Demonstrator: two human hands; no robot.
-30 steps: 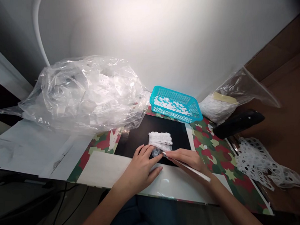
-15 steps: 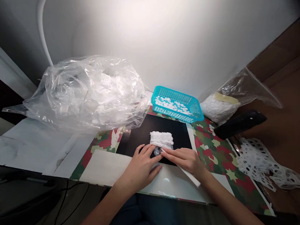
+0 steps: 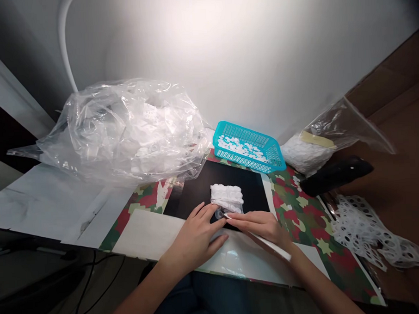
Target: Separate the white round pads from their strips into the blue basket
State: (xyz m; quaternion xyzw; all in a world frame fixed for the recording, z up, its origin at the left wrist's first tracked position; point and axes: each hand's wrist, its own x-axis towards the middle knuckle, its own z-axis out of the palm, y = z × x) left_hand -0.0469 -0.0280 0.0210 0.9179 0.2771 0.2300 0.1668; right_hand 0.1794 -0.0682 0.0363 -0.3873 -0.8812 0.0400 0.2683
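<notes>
On a black mat lies a small packet-like piece with rows of white discs. A clear round part shows at its near edge, partly covered by my fingers. My left hand rests at the near left of this piece, fingers stretched and spread, fingertips touching its edge. My right hand pinches a slim white stick-like tool, whose tip meets the clear part close to my left index finger. Its far end sticks out toward the lower right. Whether it is tweezers I cannot tell.
Behind the mat stands a turquoise basket with many white discs. A big clear plastic bag fills the left. To the right are a bag of white bits, a black handle-like object and a punched white sheet.
The tool in my right hand has swung slightly, its far end shifting right. My left hand stays nearly in place. The whole view has shifted a little.
</notes>
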